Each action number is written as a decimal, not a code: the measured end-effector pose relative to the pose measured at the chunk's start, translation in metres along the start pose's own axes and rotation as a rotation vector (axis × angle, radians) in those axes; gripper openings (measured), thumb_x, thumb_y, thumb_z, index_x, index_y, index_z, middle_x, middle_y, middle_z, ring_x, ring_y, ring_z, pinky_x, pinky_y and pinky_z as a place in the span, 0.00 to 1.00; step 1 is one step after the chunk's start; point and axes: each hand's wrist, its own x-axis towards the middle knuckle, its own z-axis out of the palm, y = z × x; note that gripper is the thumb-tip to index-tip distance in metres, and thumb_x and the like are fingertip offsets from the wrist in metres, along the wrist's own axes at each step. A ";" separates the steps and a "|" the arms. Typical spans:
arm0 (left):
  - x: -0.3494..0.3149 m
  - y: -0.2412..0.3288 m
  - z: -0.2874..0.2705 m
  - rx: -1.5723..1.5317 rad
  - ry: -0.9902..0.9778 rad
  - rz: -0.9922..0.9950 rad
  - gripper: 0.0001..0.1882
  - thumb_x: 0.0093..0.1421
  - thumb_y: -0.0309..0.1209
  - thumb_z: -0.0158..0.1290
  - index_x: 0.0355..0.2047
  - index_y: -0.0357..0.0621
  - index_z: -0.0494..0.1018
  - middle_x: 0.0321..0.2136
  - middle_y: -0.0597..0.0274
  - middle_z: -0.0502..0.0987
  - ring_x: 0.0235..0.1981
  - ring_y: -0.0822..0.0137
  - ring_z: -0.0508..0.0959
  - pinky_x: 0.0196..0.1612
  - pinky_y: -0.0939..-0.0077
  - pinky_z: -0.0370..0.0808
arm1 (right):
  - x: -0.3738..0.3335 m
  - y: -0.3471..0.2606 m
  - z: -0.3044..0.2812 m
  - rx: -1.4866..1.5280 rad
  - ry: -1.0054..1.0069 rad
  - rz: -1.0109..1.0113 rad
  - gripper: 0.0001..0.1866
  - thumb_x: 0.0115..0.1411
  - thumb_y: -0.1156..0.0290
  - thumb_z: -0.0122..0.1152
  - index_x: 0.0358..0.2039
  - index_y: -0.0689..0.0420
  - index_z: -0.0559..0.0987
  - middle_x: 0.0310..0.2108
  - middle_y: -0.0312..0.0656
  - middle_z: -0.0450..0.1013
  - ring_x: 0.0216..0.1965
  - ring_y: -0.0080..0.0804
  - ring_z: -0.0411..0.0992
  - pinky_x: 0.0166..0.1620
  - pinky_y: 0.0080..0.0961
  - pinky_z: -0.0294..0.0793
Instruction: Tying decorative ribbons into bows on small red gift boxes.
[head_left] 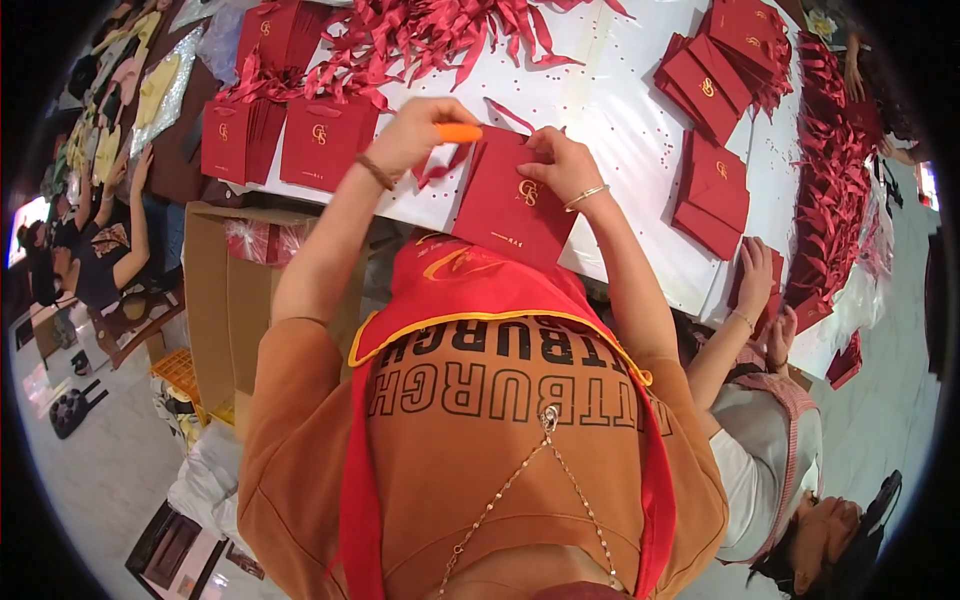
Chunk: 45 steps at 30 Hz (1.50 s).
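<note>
Currently, we have one dark-red paper gift bag at the near edge of the white table, directly in front of the wearer; its gold-monogrammed face is turned toward us, its top edge points away, and its lower edge reaches past the table edge to the red apron.

Grip, right hand: we see thumb and fingers closed in a pinch on the bag at its upper right corner; grip, left hand: we see the fingers closed around an orange tool, its end directed at the bag's top edge; we cannot tell what tip it carries, nor whether it touches the paper.

A red ribbon curves below the left hand, beside the bag's left edge; we cannot tell whether it is already fixed to the bag.

We judge the step in hand to be tool work at the top edge, probably fitting the ribbon handle; in our judgement the next move calls for a steady right-hand pinch, accurate placement of the tool at the edge, and a ribbon kept free of twists.

For reference, we note two groups of upright bags at the left, a loose ribbon heap beyond the work, and flat-lying bags at the right; near these, a co-worker's hand rests at another bag.
</note>
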 end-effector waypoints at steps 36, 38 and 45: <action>0.006 0.000 0.081 1.266 0.070 0.378 0.08 0.43 0.27 0.51 0.25 0.37 0.71 0.20 0.52 0.74 0.26 0.55 0.74 0.31 0.63 0.70 | -0.016 -0.024 -0.004 -0.066 -0.113 0.030 0.17 0.45 0.67 0.59 0.38 0.53 0.76 0.29 0.46 0.74 0.32 0.40 0.72 0.37 0.30 0.69; 0.010 0.000 0.073 1.196 0.080 0.360 0.08 0.43 0.28 0.52 0.25 0.37 0.71 0.19 0.53 0.74 0.25 0.58 0.75 0.30 0.65 0.70 | -0.018 -0.013 -0.002 0.040 -0.086 0.004 0.16 0.45 0.67 0.59 0.37 0.53 0.76 0.29 0.46 0.74 0.31 0.41 0.72 0.36 0.30 0.69; 0.011 0.006 0.040 0.663 -0.026 0.103 0.09 0.49 0.30 0.55 0.23 0.38 0.68 0.15 0.63 0.70 0.12 0.74 0.67 0.15 0.81 0.61 | -0.023 -0.025 -0.001 -0.191 -0.003 -0.182 0.16 0.46 0.63 0.59 0.37 0.52 0.75 0.27 0.42 0.74 0.31 0.40 0.72 0.35 0.32 0.69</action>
